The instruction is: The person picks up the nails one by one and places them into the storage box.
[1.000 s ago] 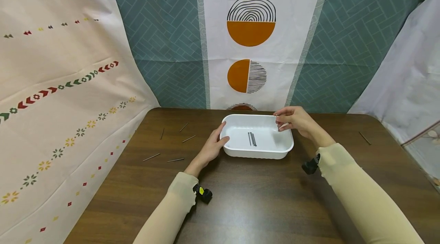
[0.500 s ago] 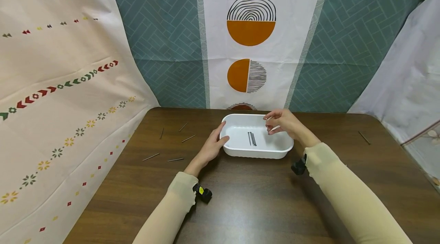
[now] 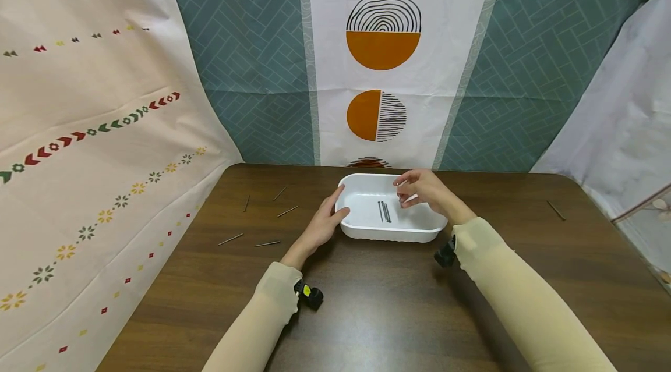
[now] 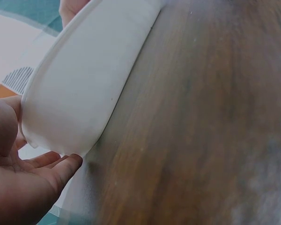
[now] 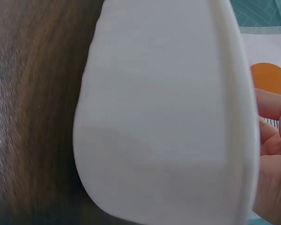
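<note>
A white plastic tray (image 3: 390, 234) stands on the table, with several grey nails (image 3: 387, 212) lying side by side inside. My left hand (image 3: 321, 222) grips the tray's left end, thumb over the rim and fingers along the outer wall; the left wrist view shows these fingers (image 4: 61, 171) against the white wall. Over the tray's right half, my right hand (image 3: 423, 190) pinches a thin nail (image 3: 400, 199) that points down, just right of the lying nails. In the right wrist view the tray wall hides most of that hand and the nail.
Several loose nails (image 3: 288, 211) are scattered on the brown table (image 3: 377, 308) left of the tray. One more nail (image 3: 556, 210) lies far to the right. A patterned cloth (image 3: 251, 69) hangs behind the table's back edge.
My right hand has moved left and slightly down with the nail, from the tray's right end toward the nails inside. The left hand and tray have stayed put.
</note>
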Available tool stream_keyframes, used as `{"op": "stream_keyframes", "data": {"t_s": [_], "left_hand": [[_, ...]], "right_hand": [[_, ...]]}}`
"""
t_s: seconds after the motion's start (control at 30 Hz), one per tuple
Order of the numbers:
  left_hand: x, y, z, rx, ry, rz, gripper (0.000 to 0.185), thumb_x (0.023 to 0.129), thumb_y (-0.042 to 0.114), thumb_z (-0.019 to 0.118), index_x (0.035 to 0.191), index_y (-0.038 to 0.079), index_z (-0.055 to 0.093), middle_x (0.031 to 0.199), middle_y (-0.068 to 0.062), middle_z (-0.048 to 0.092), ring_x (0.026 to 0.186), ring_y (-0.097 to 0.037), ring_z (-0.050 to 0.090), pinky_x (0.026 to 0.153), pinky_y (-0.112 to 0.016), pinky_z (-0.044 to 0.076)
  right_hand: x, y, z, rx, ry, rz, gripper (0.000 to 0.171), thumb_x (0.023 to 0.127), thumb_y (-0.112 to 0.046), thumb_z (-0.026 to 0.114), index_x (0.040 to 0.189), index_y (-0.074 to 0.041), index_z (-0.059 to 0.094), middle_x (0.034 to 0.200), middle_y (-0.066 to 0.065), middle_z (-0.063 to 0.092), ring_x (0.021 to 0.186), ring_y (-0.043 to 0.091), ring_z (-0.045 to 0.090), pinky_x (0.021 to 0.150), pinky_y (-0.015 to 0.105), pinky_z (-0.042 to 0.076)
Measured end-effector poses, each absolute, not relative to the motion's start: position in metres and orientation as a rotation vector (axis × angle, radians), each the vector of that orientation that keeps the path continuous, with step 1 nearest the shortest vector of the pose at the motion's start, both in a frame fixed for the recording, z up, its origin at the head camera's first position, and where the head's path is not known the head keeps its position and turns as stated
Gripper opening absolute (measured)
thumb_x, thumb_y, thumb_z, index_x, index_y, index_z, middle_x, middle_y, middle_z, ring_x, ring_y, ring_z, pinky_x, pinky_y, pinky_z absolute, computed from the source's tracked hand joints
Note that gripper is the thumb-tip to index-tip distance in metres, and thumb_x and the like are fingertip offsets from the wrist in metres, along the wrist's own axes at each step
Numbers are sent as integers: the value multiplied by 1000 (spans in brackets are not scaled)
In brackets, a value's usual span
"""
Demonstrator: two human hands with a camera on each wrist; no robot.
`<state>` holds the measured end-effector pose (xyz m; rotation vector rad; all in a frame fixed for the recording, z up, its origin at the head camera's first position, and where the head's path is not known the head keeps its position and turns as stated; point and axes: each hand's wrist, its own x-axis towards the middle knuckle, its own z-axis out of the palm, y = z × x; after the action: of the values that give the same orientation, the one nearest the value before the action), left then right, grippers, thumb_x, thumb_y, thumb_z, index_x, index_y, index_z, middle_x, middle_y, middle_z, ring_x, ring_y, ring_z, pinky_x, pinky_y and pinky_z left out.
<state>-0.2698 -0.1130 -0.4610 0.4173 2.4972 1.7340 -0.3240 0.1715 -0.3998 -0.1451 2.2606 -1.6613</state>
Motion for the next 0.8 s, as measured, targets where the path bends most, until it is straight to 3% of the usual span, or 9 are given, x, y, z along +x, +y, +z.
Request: {"op": "stream_keyframes", "data": {"t_s": [0.53, 0.8], "left_hand": [[-270, -113, -461, 409, 2489, 1741, 64, 107, 21, 56, 166, 15, 30, 166, -22, 28, 153, -38, 26, 123, -57, 23], [-270, -113, -460, 407, 2500, 1726, 64, 107, 20, 56, 166, 15, 29, 166, -21, 28, 153, -38, 27, 123, -56, 22]], "right_hand": [[-321, 158, -420, -55, 2219, -1678, 31, 100, -1, 62, 127, 14, 60, 95, 16, 66, 71, 18, 67, 69, 33, 62], [-323, 154, -429, -3, 2181, -1665, 30, 102, 1, 57, 128, 16, 56, 85, 14, 65, 66, 17, 65, 66, 32, 61]]}}
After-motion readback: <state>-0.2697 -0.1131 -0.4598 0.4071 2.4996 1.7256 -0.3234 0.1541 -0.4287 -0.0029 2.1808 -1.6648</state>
